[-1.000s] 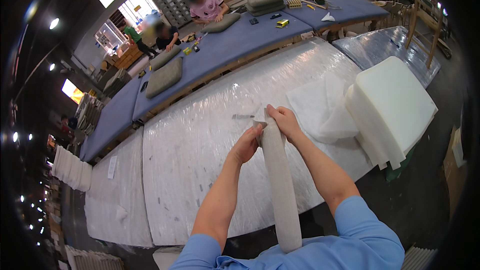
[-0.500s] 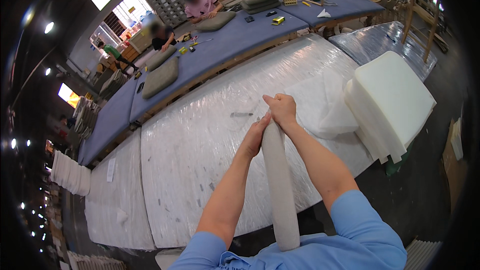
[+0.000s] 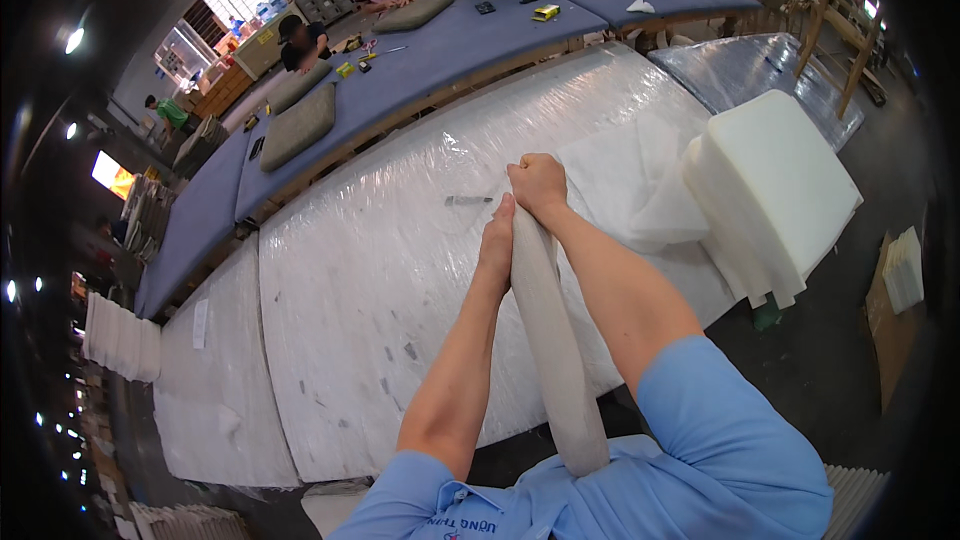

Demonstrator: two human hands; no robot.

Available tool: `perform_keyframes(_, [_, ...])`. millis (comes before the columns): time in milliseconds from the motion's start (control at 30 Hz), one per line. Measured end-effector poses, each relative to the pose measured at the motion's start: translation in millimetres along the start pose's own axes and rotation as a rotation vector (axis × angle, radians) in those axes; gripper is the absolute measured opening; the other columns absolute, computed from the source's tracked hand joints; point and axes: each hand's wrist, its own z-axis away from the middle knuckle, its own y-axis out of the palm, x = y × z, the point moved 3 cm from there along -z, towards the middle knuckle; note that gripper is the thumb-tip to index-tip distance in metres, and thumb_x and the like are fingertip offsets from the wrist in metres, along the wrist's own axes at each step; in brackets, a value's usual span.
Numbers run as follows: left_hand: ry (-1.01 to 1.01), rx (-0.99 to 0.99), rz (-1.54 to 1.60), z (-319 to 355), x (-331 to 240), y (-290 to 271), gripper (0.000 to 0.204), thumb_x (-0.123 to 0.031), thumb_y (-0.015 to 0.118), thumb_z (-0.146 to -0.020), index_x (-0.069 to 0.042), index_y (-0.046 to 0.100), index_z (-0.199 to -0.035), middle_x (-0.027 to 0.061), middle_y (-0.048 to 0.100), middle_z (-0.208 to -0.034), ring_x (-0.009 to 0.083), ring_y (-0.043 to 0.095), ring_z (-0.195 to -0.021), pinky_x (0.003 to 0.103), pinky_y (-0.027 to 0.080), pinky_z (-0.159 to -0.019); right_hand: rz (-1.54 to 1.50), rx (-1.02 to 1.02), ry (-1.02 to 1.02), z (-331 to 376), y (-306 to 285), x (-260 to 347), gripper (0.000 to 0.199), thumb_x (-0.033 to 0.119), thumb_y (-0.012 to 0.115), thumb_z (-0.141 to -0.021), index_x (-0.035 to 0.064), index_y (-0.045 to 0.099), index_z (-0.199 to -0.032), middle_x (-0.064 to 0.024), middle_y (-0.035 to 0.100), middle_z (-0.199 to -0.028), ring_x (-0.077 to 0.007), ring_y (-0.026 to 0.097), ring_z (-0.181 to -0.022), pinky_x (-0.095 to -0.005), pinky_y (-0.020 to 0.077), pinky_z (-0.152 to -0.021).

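Observation:
A grey fabric-covered cushion point(image 3: 548, 330) stands on edge in front of me, so that only its long narrow side shows. Its near end rests against my blue shirt, and the far end points away over the plastic-wrapped table. My left hand point(image 3: 497, 245) presses along the left of that far end, thumb up, its other fingers hidden by the cushion. At the tip, my right hand point(image 3: 540, 183) is closed in a fist on the cushion's far corner. What exactly the right fingers pinch there is hidden.
The plastic-wrapped white surface point(image 3: 350, 300) lies beneath my arms. White foam pads point(image 3: 775, 180) are stacked at the right, beside a crumpled white sheet point(image 3: 650, 180). Across a blue padded table point(image 3: 440, 55), people handle grey cushions point(image 3: 300, 128). A wooden chair frame point(image 3: 840, 30) stands far right.
The view has shifted a little, moving the surroundings left and up in the picture. My right hand has moved slightly farther from my left hand at the cushion's far end; both stay on it.

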Motion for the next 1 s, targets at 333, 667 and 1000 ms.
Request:
perform_keyframes(333, [-0.002,0.149,-0.009,-12.7,4.1,-11.1,0.068,-0.057,0.052,-0.104,0.0,0.057,-0.139,0.0132,0.067,-0.126,0.021,0.067,-0.109,0.035,0.054,-0.093,-0.119,0.149,0.022,5.8,16.6,-30.2,0.029,0.03,0.072,-0.075,0.0028,0.068,-0.066,-0.0193,0.069,-0.072,-0.0338,0.066,-0.066,-0.0451,0.0531,-0.069])
perform_keyframes(667, [0.093,-0.092,-0.129,-28.5,-12.3,23.2,0.072,-0.06,0.049,-0.104,0.009,0.069,-0.116,0.0191,0.072,-0.11,0.0263,0.068,-0.101,0.036,0.052,-0.09,-0.195,-0.087,0.049,-10.1,-5.4,-47.7,0.044,0.038,0.075,-0.082,0.0043,0.061,-0.057,-0.01,0.06,-0.057,-0.0204,0.053,-0.053,-0.0405,0.0465,-0.059])
perform_keyframes(1000, [0.013,-0.155,-0.798,92.7,177.8,-48.7,0.078,-0.051,0.052,-0.105,0.005,0.037,-0.157,0.03,0.042,-0.158,0.0403,0.038,-0.15,0.047,0.029,-0.123,-0.042,-0.329,0.379,-57.6,-87.5,-145.9,0.041,0.042,0.07,-0.081,0.0018,0.073,-0.071,-0.0201,0.072,-0.077,-0.0371,0.07,-0.074,-0.0478,0.053,-0.075])
